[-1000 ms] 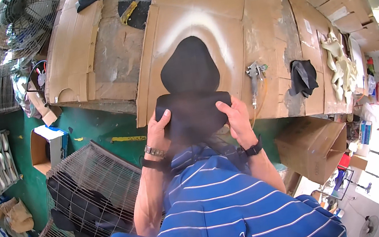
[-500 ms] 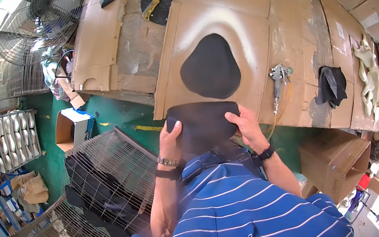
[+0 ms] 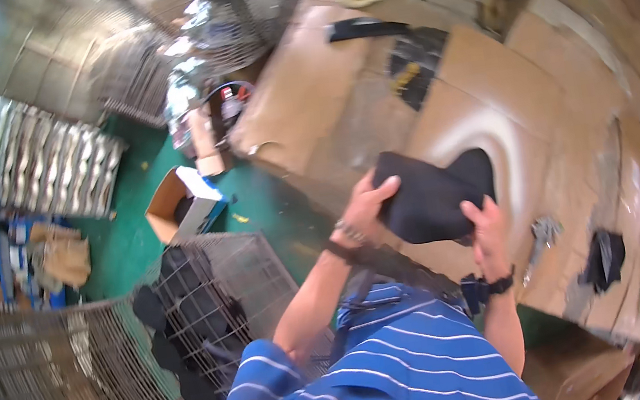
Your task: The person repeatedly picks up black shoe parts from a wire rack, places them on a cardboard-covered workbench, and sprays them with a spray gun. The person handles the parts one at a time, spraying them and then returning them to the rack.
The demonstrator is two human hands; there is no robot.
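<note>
Between my two hands is a black curved, padded-looking piece [image 3: 423,197], lifted in front of my body. My left hand [image 3: 367,199] grips its left edge, thumb on top. On the opposite edge my right hand [image 3: 488,229] is closed, thumb also on the upper face. Behind it a second black rounded piece [image 3: 474,170] lies on the cardboard-covered table [image 3: 536,97], partly hidden by the held one. A whitish arc of overspray [image 3: 502,135] curves around that piece. Motion blurs the picture somewhat.
A spray gun [image 3: 542,237] and black crumpled cloth [image 3: 604,261] lie on the table's right side. At lower left stands a wire cage [image 3: 251,264] with several black pieces. An open box [image 3: 172,209] sits on the green floor. A rack of pale forms [image 3: 53,157] stands farther left.
The view has swung left. The held black piece has risen from near my waist, turned, and now overlaps the piece on the table. Both hands keep hold of it.
</note>
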